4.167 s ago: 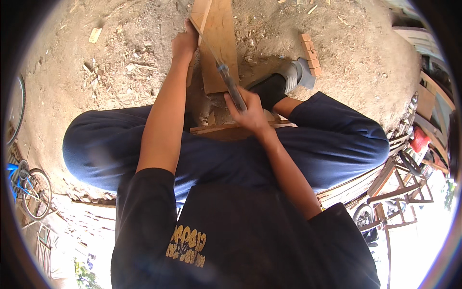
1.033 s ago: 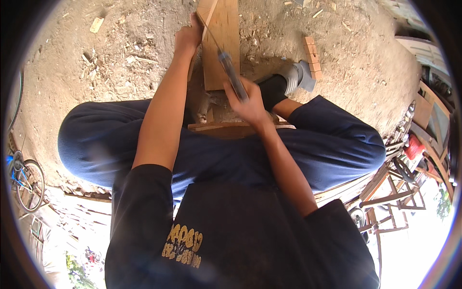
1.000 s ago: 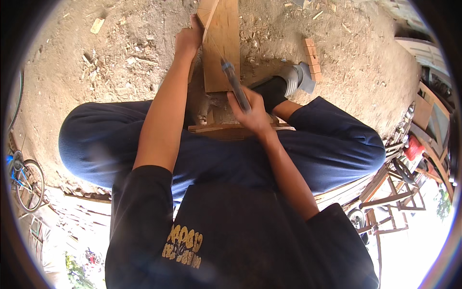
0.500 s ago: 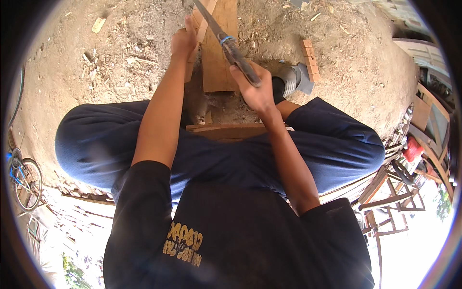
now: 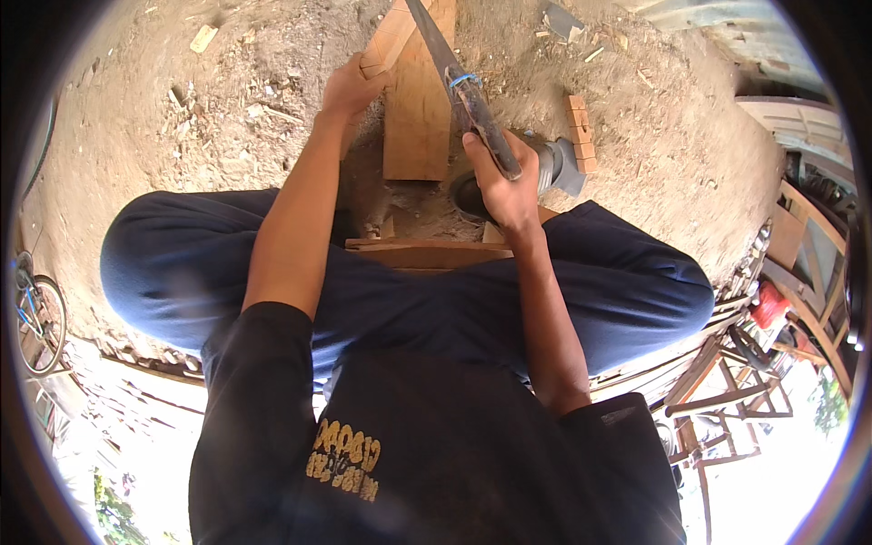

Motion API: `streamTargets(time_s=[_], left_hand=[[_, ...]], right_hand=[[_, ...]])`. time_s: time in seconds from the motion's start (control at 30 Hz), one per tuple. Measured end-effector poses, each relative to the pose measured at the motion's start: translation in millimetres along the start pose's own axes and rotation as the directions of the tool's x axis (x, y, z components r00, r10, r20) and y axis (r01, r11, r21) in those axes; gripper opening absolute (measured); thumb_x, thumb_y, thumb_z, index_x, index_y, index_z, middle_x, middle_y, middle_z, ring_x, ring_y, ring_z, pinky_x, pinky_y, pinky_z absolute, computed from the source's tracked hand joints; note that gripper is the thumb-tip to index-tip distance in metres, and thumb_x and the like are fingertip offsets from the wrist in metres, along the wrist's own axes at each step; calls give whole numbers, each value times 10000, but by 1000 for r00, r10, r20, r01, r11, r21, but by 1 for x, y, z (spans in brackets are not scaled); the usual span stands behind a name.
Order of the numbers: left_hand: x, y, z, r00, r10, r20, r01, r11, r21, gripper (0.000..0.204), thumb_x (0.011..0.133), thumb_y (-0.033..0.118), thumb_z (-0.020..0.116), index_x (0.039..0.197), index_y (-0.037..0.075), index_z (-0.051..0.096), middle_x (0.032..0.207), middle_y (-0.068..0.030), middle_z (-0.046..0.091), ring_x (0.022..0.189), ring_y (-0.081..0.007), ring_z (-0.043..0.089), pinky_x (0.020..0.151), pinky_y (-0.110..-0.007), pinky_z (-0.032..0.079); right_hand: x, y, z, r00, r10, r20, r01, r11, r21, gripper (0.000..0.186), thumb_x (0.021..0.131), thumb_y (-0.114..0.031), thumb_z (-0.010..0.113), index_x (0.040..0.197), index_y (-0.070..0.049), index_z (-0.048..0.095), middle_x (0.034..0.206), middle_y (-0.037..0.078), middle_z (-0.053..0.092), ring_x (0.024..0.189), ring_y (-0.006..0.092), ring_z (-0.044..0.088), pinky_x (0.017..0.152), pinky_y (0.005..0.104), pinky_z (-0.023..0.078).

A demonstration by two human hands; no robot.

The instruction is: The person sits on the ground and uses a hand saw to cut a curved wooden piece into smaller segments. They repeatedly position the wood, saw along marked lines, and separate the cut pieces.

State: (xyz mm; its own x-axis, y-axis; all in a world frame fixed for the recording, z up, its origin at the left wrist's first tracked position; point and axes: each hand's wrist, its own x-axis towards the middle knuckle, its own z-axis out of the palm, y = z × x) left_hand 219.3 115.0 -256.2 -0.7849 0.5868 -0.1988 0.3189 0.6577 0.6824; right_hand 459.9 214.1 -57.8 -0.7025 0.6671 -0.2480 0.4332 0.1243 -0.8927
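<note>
Right hand (image 5: 505, 186) has fingers clamped around the dark, worn handle of a hand saw with a grey metal blade and a bright blue band (image 5: 466, 80) where handle meets blade; thumb lies along the left side of the handle. Saw (image 5: 484, 123) slants far and left, blade running out of view at the far edge, so tip not visible. Left hand (image 5: 352, 91) is left of the saw, fingers closed on the near end of a light reddish-brown wooden block (image 5: 391, 41) with thin dark lines across its face; block tilts far and right, its far end by the blade, can't tell if they touch. Under both, a flat brown wooden plank (image 5: 417, 136) points away from the person, squared end near. Nearer, a narrow brown wooden board (image 5: 427, 254) lies crosswise between the legs in navy blue trousers (image 5: 191, 263). Right of the saw, on the brown dirt ground (image 5: 263, 154), a notched reddish-brown wooden piece (image 5: 581, 134) lies just beside grey footwear (image 5: 568, 171). Pale wood scraps scattered left and right. Blue bicycle (image 5: 30, 307) at left edge.
</note>
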Motion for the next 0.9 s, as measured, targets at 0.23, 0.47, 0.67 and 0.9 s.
streamTargets(time_s=[0.23,0.47,0.67,0.9], left_hand=[[-8,-14,-43,967,192,170,-234,933,273,627,826,486,743,1311,107,626,1159,-159,711,1098,-371,662,924,-451,533],[17,8,-74,931,177,318,-281,904,321,598,812,429,784,1306,129,632,1191,-167,693,1110,-367,653,938,-447,521],[17,-11,-62,957,105,271,-180,946,268,684,789,476,799,1359,157,600,1225,-159,681,1154,-352,642,975,-460,522],[16,-19,-66,957,-12,289,-120,893,434,681,779,406,826,1336,102,581,1252,-157,676,1167,-336,644,979,-455,527]], right_hand=[[-1,27,-3,998,36,44,-39,997,73,249,929,-195,681,809,13,616,651,4,517,660,62,449,592,289,414],[1,45,5,995,86,51,-90,993,81,273,930,-212,692,794,8,604,650,1,503,665,71,446,594,291,405],[2,50,9,993,109,43,-112,991,71,277,930,-208,691,787,11,599,650,12,504,661,81,450,600,306,408],[0,27,-7,995,94,-27,-90,990,111,257,939,-203,677,805,7,616,635,-1,501,621,79,453,567,299,394]])
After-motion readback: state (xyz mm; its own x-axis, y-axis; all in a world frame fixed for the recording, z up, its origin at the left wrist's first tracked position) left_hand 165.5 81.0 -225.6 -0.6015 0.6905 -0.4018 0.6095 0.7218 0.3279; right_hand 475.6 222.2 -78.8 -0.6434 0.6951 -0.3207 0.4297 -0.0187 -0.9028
